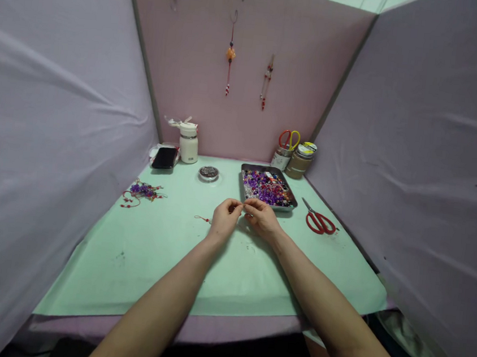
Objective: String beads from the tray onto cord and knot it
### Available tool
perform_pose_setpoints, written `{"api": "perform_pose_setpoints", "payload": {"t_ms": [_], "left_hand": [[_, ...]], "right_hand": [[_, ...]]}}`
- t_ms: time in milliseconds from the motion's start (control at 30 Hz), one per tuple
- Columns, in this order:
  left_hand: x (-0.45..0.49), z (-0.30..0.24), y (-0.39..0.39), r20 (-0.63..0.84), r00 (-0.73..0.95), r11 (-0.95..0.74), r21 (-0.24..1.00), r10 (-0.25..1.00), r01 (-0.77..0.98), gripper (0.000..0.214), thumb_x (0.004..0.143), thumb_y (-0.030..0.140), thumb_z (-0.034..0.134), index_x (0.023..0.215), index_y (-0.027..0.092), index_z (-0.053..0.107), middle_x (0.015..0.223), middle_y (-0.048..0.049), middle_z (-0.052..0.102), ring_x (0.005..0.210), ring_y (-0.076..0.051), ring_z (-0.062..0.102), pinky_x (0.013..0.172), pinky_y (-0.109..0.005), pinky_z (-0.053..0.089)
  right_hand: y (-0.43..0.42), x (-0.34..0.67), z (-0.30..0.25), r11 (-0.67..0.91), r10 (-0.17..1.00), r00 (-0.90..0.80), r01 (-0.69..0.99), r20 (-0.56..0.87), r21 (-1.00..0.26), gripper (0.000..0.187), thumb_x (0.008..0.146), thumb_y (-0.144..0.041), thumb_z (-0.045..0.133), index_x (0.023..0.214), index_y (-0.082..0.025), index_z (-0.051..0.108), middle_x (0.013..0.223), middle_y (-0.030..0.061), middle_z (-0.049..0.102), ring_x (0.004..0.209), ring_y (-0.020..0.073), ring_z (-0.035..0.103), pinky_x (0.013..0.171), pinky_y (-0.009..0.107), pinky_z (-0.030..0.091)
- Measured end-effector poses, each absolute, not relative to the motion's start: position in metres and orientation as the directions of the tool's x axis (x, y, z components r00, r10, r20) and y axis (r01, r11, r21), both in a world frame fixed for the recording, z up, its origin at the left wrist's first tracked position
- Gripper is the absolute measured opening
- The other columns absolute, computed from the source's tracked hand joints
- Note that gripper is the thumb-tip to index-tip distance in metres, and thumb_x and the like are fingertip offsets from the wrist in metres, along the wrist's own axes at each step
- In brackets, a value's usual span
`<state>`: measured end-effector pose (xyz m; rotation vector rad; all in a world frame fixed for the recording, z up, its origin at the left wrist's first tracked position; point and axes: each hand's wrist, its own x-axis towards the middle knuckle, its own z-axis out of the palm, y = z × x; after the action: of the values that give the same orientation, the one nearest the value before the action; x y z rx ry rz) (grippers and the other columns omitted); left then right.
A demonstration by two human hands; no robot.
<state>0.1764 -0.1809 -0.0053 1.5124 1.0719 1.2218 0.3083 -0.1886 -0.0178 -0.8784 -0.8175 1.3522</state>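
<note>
My left hand (225,217) and my right hand (262,216) meet at the middle of the green table, fingertips pinched together on a thin red cord (202,218). The cord trails left of my left hand and ends in a small red bead. Whatever sits between the fingertips is too small to make out. Just beyond my right hand stands a metal tray (291,195) filled with purple and mixed beads.
Red scissors (320,221) lie right of the tray. Finished beaded strands (143,192) lie at the left. A round tin (209,173), a white bottle (188,145), a phone (164,157), and jars with scissors (294,153) stand at the back. Two beaded ornaments (230,54) hang on the wall.
</note>
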Motion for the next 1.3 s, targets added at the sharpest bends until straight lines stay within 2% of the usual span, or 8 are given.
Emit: {"api": "perform_pose_setpoints", "payload": {"t_ms": [200,433,600,767,933,1067,1167,1300], "left_hand": [[0.177,-0.003,-0.182,0.205,0.139,-0.216,0.973,0.969,0.074,0.018,0.074,0.033,0.059,0.078,0.016,0.062,0.072,-0.0021,0.063,0.068,-0.014,0.055,0.069,-0.026,0.043],[0.175,-0.006,-0.178,0.089,0.217,-0.121,0.983,0.972,0.135,0.025,0.076,0.04,0.054,0.074,0.017,0.065,0.057,0.0012,0.054,0.056,-0.013,0.049,0.057,-0.025,0.038],[0.175,-0.016,-0.174,0.06,0.25,-0.07,0.997,0.966,0.031,0.032,0.074,0.047,0.059,0.075,0.015,0.065,0.053,0.0029,0.048,0.049,-0.01,0.041,0.048,-0.023,0.031],[0.174,-0.017,-0.172,0.029,0.27,-0.023,0.999,0.962,-0.027,0.033,0.072,0.046,0.062,0.075,0.014,0.066,0.054,0.0026,0.048,0.051,-0.009,0.041,0.049,-0.022,0.031],[0.172,-0.014,-0.171,0.062,0.273,-0.088,0.993,0.96,0.082,0.033,0.074,0.046,0.058,0.073,0.015,0.066,0.058,-0.0001,0.054,0.054,-0.011,0.046,0.052,-0.024,0.034],[0.17,-0.006,-0.173,0.144,0.246,-0.188,0.968,0.959,0.167,0.024,0.076,0.04,0.056,0.071,0.017,0.064,0.066,-0.0023,0.061,0.064,-0.015,0.054,0.062,-0.027,0.04],[0.167,-0.001,-0.172,0.224,0.22,-0.279,0.924,0.949,0.261,0.018,0.077,0.033,0.055,0.07,0.019,0.063,0.071,-0.0029,0.065,0.07,-0.017,0.056,0.068,-0.029,0.042],[0.158,0.0,-0.168,0.313,0.244,-0.395,0.771,0.918,0.499,0.013,0.077,0.024,0.053,0.072,0.02,0.064,0.083,-0.0055,0.067,0.084,-0.02,0.057,0.082,-0.034,0.041]], "right_hand": [[-0.19,0.308,-0.017,0.031,0.998,0.062,-0.43,0.004,-0.902,0.028,0.053,-0.028,0.085,0.074,-0.02,0.068,0.07,-0.0032,0.061,0.065,0.0091,0.052,0.058,0.022,0.04],[-0.189,0.308,-0.022,0.093,0.995,0.069,-0.304,0.075,-0.948,0.024,0.058,-0.033,0.082,0.072,-0.02,0.068,0.069,-0.0015,0.064,0.064,0.0108,0.055,0.054,0.023,0.036],[-0.19,0.31,-0.022,0.155,0.986,0.091,-0.156,0.142,-0.976,0.019,0.063,-0.035,0.078,0.073,-0.021,0.071,0.068,-0.0008,0.065,0.063,0.0113,0.055,0.058,0.024,0.039],[-0.192,0.311,-0.019,0.234,0.971,0.073,-0.069,0.229,-0.97,0.016,0.069,-0.036,0.072,0.074,-0.021,0.071,0.067,0.0,0.065,0.062,0.012,0.053,0.061,0.026,0.039],[-0.191,0.311,-0.018,0.272,0.96,0.071,-0.038,0.269,-0.961,0.019,0.071,-0.04,0.07,0.072,-0.02,0.068,0.066,-0.0001,0.064,0.06,0.0116,0.049,0.06,0.027,0.038],[-0.189,0.311,-0.02,0.265,0.958,0.124,-0.046,0.258,-0.963,0.023,0.07,-0.044,0.071,0.072,-0.021,0.065,0.062,-0.0024,0.057,0.057,0.0107,0.044,0.058,0.026,0.037],[-0.186,0.313,-0.02,0.267,0.946,0.224,-0.136,0.233,-0.954,0.027,0.068,-0.047,0.072,0.074,-0.022,0.062,0.059,-0.004,0.052,0.055,0.0101,0.042,0.056,0.026,0.037],[-0.185,0.318,-0.016,0.281,0.927,0.327,-0.289,0.181,-0.915,0.031,0.066,-0.048,0.075,0.075,-0.022,0.06,0.069,-0.0024,0.057,0.059,0.0102,0.048,0.055,0.025,0.041]]}}
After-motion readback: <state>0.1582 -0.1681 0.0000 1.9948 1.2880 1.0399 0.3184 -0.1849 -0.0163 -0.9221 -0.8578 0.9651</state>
